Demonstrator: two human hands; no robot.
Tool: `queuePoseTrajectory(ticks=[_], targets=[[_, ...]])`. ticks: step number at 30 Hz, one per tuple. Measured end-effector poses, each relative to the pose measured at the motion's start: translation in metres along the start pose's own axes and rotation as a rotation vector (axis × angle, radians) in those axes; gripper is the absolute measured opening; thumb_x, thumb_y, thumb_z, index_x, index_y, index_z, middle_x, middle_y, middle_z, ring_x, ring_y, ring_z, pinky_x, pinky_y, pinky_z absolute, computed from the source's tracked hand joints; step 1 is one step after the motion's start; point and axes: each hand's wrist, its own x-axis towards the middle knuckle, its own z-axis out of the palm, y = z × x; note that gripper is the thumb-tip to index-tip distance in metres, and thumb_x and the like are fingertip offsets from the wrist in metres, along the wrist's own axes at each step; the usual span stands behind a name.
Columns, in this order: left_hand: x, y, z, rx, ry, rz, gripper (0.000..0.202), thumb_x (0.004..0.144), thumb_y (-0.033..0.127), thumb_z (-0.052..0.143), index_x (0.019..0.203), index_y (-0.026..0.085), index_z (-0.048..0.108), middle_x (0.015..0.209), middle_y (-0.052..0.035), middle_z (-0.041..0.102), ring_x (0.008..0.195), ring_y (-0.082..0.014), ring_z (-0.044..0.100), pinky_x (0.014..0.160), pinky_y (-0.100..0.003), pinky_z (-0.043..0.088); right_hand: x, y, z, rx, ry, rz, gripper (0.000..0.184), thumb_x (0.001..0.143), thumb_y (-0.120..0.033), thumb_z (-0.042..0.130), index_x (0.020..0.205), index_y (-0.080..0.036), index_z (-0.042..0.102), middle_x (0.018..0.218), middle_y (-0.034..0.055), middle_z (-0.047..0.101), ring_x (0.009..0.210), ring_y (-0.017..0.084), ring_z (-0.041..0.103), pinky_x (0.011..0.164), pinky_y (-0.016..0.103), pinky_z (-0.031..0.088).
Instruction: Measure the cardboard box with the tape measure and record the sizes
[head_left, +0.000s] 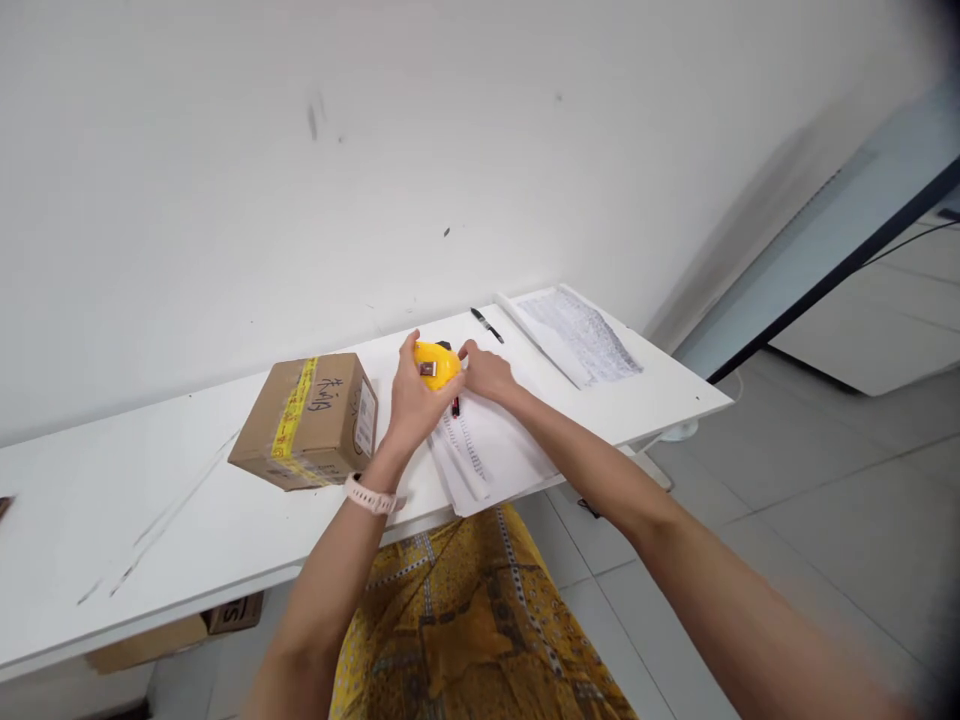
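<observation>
My left hand [415,400] grips a yellow tape measure [441,364], its thumb and fingers wrapped around the case, above the white table. A dark part shows at the case's far edge. My right hand [486,372] is closed at the right side of the tape measure, fingers bent against its edge; exactly what those fingertips pinch is hidden. Beneath the hands lie white sheets of paper [517,455] with a printed or spiral-like strip. A small red and black item [455,407] shows just under the tape measure, mostly covered.
A taped cardboard box [300,420] stands left of my hands on the white table [150,480]. Behind the papers lies a black pen [487,325], with an open notebook of handwriting [581,335] to its right. A wall runs along the back.
</observation>
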Motion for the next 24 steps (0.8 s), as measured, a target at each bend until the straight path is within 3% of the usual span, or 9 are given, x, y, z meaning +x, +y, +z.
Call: queuePoseTrajectory(ticks=[4,8,10,14,16,19,22,24], targets=[[0.006,-0.038,0.03,0.27,-0.078,-0.115,0.084,0.073,0.028,0.071,0.145,0.011,0.031,0.13,-0.0208,0.055,0.118,-0.035,0.057,0.096,-0.048,0.048,0.008,0.002,0.02,-0.174,-0.111,-0.173,0.039,0.084,-0.023,0.057,0.122,-0.016,0.051,0.101,0.0136,0.072,0.089,0.027,0.067,0.071,0.033,0.045],[-0.011,-0.064,0.027,0.411,-0.172,-0.097,0.083,0.075,0.024,0.068,0.146,0.009,0.03,0.133,-0.0237,0.051,0.124,-0.0365,0.054,0.098,-0.049,0.048,0.003,0.033,0.013,0.007,-0.087,-0.186,0.029,0.085,-0.013,0.046,0.108,-0.017,0.064,0.095,0.0102,0.074,0.088,0.023,0.067,0.077,0.034,0.047],[-0.015,-0.068,0.022,0.499,-0.178,-0.035,0.08,0.075,0.024,0.068,0.146,0.009,0.032,0.143,-0.0264,0.043,0.135,-0.0398,0.043,0.106,-0.054,0.04,0.001,0.05,0.002,0.316,-0.078,-0.168,0.028,0.086,-0.016,0.044,0.102,-0.015,0.067,0.092,0.0095,0.075,0.085,0.021,0.068,0.079,0.035,0.05],[-0.016,-0.059,0.024,0.661,-0.203,0.178,0.075,0.075,0.018,0.066,0.143,0.01,0.037,0.159,-0.0274,0.024,0.149,-0.0433,0.012,0.116,-0.066,0.014,-0.005,0.067,-0.021,0.882,-0.038,-0.186,0.032,0.084,-0.029,0.057,0.113,-0.017,0.063,0.104,0.0108,0.074,0.098,0.02,0.068,0.088,0.038,0.052],[-0.022,-0.053,0.033,0.636,-0.311,0.296,0.069,0.077,0.017,0.063,0.142,0.009,0.04,0.157,-0.027,0.03,0.15,-0.0399,0.014,0.118,-0.063,0.013,-0.01,0.064,-0.026,0.931,0.021,-0.214,0.036,0.079,-0.036,0.068,0.111,-0.02,0.06,0.104,0.0095,0.074,0.102,0.021,0.068,0.091,0.039,0.051],[-0.036,-0.049,0.048,0.533,-0.547,0.393,0.059,0.084,0.026,0.057,0.139,0.006,0.044,0.15,-0.0268,0.042,0.147,-0.0374,0.027,0.118,-0.056,0.022,-0.015,0.051,-0.026,0.787,0.146,-0.223,0.036,0.076,-0.045,0.073,0.098,-0.022,0.057,0.09,0.005,0.074,0.089,0.02,0.069,0.084,0.037,0.051],[-0.046,-0.05,0.056,0.49,-0.695,0.393,0.071,0.086,0.044,0.058,0.141,0.003,0.042,0.153,-0.0286,0.036,0.147,-0.0421,0.023,0.118,-0.057,0.021,-0.018,0.037,-0.016,0.66,0.239,-0.193,0.034,0.084,-0.056,0.062,0.084,-0.023,0.053,0.065,-0.0015,0.065,0.066,0.016,0.064,0.071,0.032,0.048],[-0.048,-0.053,0.057,0.472,-0.73,0.38,0.083,0.083,0.055,0.06,0.145,0.003,0.038,0.157,-0.0283,0.028,0.148,-0.0443,0.014,0.118,-0.06,0.015,-0.017,0.031,-0.006,0.736,0.195,-0.161,0.038,0.09,-0.06,0.049,0.083,-0.023,0.052,0.058,-0.0033,0.058,0.059,0.015,0.058,0.067,0.031,0.047]])
